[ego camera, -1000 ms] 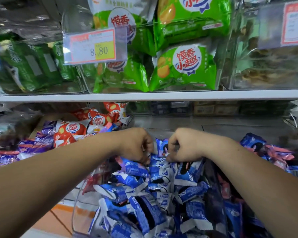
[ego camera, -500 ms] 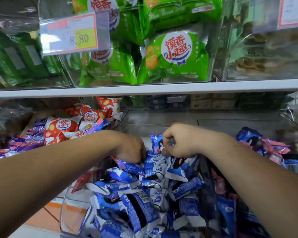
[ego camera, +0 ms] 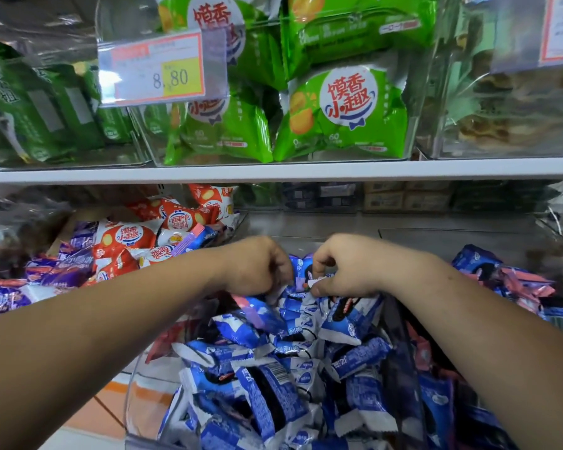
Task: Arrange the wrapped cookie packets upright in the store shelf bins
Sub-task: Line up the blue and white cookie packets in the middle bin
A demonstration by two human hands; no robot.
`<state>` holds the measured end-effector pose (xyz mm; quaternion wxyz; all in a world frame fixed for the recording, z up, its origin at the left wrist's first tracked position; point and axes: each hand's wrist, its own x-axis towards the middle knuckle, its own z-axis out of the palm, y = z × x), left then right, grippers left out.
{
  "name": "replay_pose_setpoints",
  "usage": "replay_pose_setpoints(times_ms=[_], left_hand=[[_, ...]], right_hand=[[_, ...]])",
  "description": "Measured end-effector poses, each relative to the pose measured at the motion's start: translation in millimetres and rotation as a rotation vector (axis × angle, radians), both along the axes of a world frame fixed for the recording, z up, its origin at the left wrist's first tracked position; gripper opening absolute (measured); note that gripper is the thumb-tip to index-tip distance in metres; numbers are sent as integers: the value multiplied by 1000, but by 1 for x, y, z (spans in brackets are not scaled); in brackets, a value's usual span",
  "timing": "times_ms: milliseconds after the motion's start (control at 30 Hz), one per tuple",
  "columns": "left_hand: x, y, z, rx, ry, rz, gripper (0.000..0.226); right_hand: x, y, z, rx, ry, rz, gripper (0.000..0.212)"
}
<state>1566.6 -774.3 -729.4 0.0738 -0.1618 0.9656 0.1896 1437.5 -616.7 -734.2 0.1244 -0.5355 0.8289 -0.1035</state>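
Grip: left hand (ego camera: 257, 266), right hand (ego camera: 342, 267) both pinch upright blue packet (ego camera: 301, 267) in clear bin (ego camera: 150, 401).

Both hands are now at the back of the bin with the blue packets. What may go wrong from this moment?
1. The left hand and right hand grip one upright blue packet, while the loose blue packets lie jumbled in front of it. Once released, it may tip over onto them.
2. That heap reaches the front wall of the clear bin, and both forearms pass over it, so they might push packets out.
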Motion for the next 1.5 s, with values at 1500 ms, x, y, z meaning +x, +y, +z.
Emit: replay_pose_setpoints(times_ms=[1500], left_hand=[[-16, 1, -1, -359, -368, 9, 43]], right_hand=[[7, -22, -1, -221, -23, -155, 40]])
